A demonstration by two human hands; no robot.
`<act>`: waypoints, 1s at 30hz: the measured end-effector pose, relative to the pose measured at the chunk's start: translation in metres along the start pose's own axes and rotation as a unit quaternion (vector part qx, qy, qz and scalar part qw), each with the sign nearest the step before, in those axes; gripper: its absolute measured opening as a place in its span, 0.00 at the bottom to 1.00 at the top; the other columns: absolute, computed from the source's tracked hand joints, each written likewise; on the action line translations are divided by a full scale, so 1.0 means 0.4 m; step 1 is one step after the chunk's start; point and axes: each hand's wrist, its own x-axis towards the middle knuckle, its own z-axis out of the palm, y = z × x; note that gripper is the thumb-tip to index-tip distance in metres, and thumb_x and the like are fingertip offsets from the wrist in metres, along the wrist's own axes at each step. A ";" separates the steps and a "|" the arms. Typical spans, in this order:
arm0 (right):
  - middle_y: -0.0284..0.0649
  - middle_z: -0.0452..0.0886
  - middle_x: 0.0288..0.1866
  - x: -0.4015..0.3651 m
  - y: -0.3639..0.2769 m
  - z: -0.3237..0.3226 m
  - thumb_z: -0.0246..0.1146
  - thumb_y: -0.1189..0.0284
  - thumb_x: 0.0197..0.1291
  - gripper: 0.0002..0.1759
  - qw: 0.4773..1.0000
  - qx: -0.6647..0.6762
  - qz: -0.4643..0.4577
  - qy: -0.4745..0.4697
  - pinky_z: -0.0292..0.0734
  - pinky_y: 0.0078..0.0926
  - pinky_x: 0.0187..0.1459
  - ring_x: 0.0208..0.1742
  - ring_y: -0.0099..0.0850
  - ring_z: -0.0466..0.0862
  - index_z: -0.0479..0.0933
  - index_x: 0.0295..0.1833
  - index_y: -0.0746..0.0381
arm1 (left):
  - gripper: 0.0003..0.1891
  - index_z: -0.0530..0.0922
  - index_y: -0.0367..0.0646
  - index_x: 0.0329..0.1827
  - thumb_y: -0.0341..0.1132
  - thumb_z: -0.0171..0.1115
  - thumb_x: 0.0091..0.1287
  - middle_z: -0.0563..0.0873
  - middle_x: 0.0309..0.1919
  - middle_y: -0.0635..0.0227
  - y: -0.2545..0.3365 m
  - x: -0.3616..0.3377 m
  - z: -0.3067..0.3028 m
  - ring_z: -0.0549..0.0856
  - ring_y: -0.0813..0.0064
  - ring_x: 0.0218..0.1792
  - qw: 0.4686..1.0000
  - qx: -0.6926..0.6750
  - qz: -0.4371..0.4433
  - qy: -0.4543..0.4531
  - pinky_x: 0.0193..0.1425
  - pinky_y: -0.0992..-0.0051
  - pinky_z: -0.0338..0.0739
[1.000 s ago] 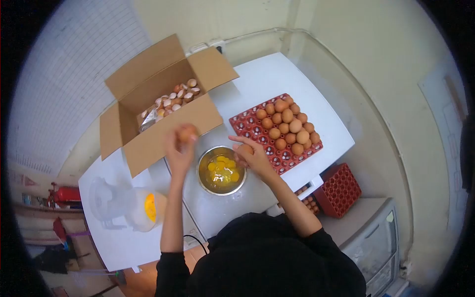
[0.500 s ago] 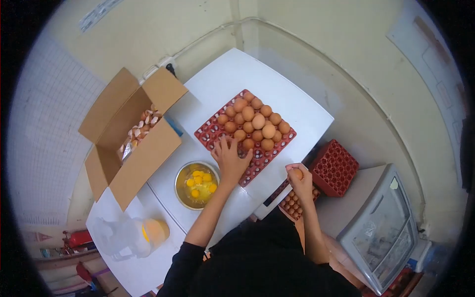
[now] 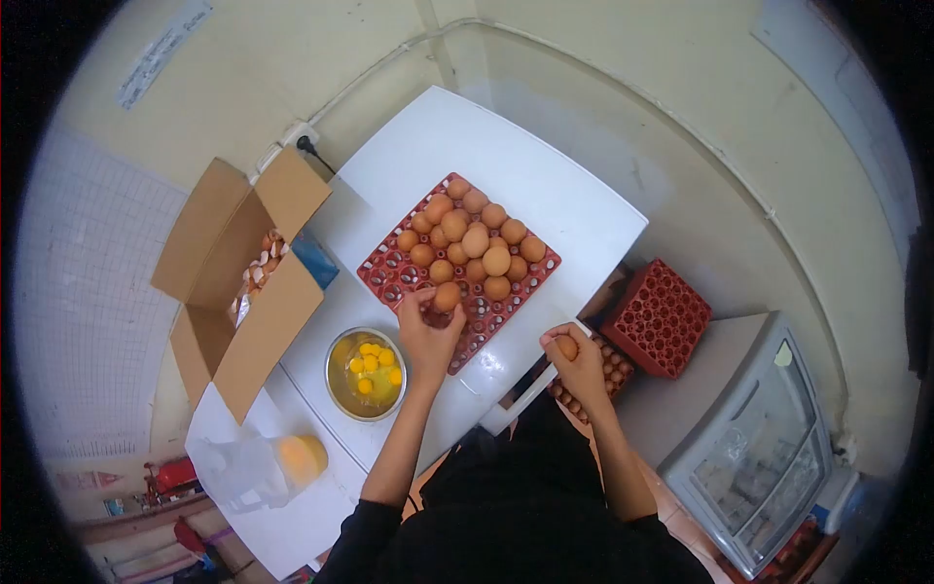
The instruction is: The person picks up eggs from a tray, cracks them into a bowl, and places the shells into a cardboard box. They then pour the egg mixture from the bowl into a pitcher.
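My left hand (image 3: 429, 332) holds a brown egg (image 3: 447, 297) between thumb and fingers, over the near part of the red egg tray (image 3: 469, 352). Several more brown eggs (image 3: 476, 241) sit in that tray, some stacked on top of others. Off the tray's right side, my right hand (image 3: 576, 363) is closed around another egg (image 3: 566, 346). Left of my left forearm stands a round metal bowl (image 3: 331, 389) containing several yellow yolks (image 3: 369, 360) in clear egg white.
An open cardboard box (image 3: 269, 341) with broken eggshells (image 3: 263, 265) stands at the left. Near it is a clear plastic pitcher (image 3: 255, 472) with yellow liquid. To the right are stacked red trays (image 3: 659, 316), a lower tray of eggs (image 3: 615, 370) and a glass-topped freezer (image 3: 749, 457).
My left hand has taken an egg from the near row of the tray and lifted it. The right hand still holds its egg. The whole view has shifted slightly.
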 end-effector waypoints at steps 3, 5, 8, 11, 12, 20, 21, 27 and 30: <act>0.47 0.85 0.42 0.014 -0.014 0.065 0.65 0.65 0.67 0.14 0.995 -0.024 -0.021 -0.092 0.77 0.31 0.50 0.45 0.35 0.85 0.75 0.51 0.63 | 0.21 0.75 0.42 0.49 0.29 0.77 0.56 0.83 0.48 0.64 0.049 -0.029 -0.122 0.82 0.74 0.44 0.980 -0.160 -0.122 0.000 0.51 0.73 0.75; 0.50 0.84 0.45 0.028 0.011 0.141 0.63 0.64 0.68 0.17 0.983 0.017 -0.009 -0.180 0.77 0.35 0.53 0.48 0.41 0.85 0.72 0.55 0.63 | 0.20 0.75 0.42 0.51 0.26 0.75 0.59 0.83 0.49 0.65 0.060 -0.056 -0.193 0.82 0.77 0.45 0.911 -0.335 -0.241 0.020 0.51 0.77 0.77; 0.53 0.80 0.49 0.038 -0.088 0.266 0.61 0.65 0.69 0.19 0.958 -0.044 -0.131 -0.250 0.76 0.40 0.55 0.50 0.49 0.82 0.70 0.59 0.64 | 0.24 0.73 0.44 0.67 0.29 0.68 0.68 0.83 0.52 0.62 -0.016 -0.097 -0.283 0.83 0.75 0.50 0.824 -0.463 -0.326 -0.021 0.57 0.76 0.79; 0.55 0.76 0.53 0.015 -0.253 0.389 0.60 0.66 0.68 0.21 0.917 -0.021 -0.320 -0.238 0.77 0.43 0.54 0.52 0.53 0.81 0.69 0.61 0.66 | 0.25 0.70 0.42 0.72 0.33 0.62 0.73 0.81 0.58 0.61 -0.064 -0.125 -0.357 0.83 0.76 0.53 0.779 -0.515 -0.356 -0.023 0.58 0.76 0.81; 0.56 0.75 0.55 -0.003 -0.300 0.421 0.60 0.67 0.68 0.21 0.897 -0.003 -0.381 -0.225 0.77 0.43 0.54 0.52 0.54 0.80 0.69 0.61 0.66 | 0.24 0.71 0.40 0.71 0.33 0.62 0.73 0.81 0.58 0.61 -0.086 -0.131 -0.374 0.83 0.76 0.53 0.771 -0.529 -0.354 -0.011 0.58 0.77 0.81; 0.50 0.75 0.52 -0.061 -0.254 0.607 0.59 0.71 0.67 0.19 0.814 -0.082 -0.499 -0.285 0.76 0.36 0.52 0.52 0.45 0.79 0.70 0.61 0.66 | 0.21 0.71 0.36 0.68 0.35 0.57 0.76 0.82 0.56 0.62 -0.177 -0.170 -0.485 0.83 0.73 0.52 0.745 -0.548 -0.379 0.007 0.60 0.76 0.79; 0.49 0.76 0.50 -0.058 -0.261 0.619 0.59 0.71 0.67 0.19 0.825 -0.047 -0.499 -0.263 0.76 0.35 0.50 0.51 0.43 0.80 0.70 0.61 0.65 | 0.21 0.71 0.36 0.68 0.35 0.58 0.75 0.82 0.55 0.62 -0.183 -0.163 -0.494 0.83 0.72 0.52 0.734 -0.565 -0.378 0.000 0.60 0.75 0.79; 0.45 0.83 0.43 -0.001 -0.248 0.670 0.67 0.63 0.64 0.18 0.907 0.088 -0.187 -0.366 0.78 0.28 0.51 0.45 0.31 0.83 0.75 0.53 0.63 | 0.23 0.72 0.37 0.66 0.35 0.64 0.71 0.84 0.53 0.62 -0.184 -0.135 -0.545 0.85 0.70 0.52 0.724 -0.566 -0.393 -0.030 0.58 0.74 0.79; 0.43 0.84 0.41 0.030 -0.247 0.670 0.71 0.60 0.59 0.20 0.867 -0.023 -0.287 -0.407 0.79 0.28 0.48 0.43 0.31 0.84 0.77 0.48 0.62 | 0.22 0.75 0.36 0.64 0.36 0.66 0.70 0.85 0.52 0.62 -0.183 -0.122 -0.543 0.85 0.72 0.51 0.780 -0.507 -0.364 -0.044 0.56 0.75 0.80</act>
